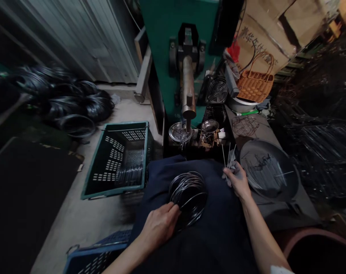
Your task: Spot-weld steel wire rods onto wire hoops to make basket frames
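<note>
A bundle of metal wire rings (190, 182) rests on the dark blue cloth (215, 179) over my lap. My left hand (163, 220) is closed on the near left side of one or more of these rings. To the right, my right hand (238, 178) pinches a few thin straight metal rods (229, 156), which point upward, and a greyish scrap shows at its fingers. Beside that hand sits a round dark pan (287, 182) with many loose thin rods (264, 171) lying in it.
A green machine (161, 49) with a metal arm (188, 83) stands ahead. On the left are a green plastic crate (146, 156) holding wire pieces, a blue crate (95, 253) and black wire coils (78, 99). A wicker basket (255, 85) stands back right; a reddish tub (310, 233) is near right.
</note>
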A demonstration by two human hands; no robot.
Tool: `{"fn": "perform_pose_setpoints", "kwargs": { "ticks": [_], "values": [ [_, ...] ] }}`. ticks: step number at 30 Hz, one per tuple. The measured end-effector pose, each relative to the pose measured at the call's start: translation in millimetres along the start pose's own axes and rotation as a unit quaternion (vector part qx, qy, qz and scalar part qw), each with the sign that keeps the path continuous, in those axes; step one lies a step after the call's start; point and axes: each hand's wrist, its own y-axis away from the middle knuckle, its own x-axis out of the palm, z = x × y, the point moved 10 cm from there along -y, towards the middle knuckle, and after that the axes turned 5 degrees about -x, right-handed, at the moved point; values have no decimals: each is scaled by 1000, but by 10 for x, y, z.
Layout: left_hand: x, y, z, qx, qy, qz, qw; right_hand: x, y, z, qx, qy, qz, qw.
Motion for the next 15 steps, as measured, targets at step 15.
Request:
{"fn": "perform_pose_setpoints", "kwargs": {
  "ticks": [15],
  "values": [
    [-342, -841, 228, -192, 676, -48, 710, 1156, 758, 791, -260, 245, 319, 878]
  ]
}}
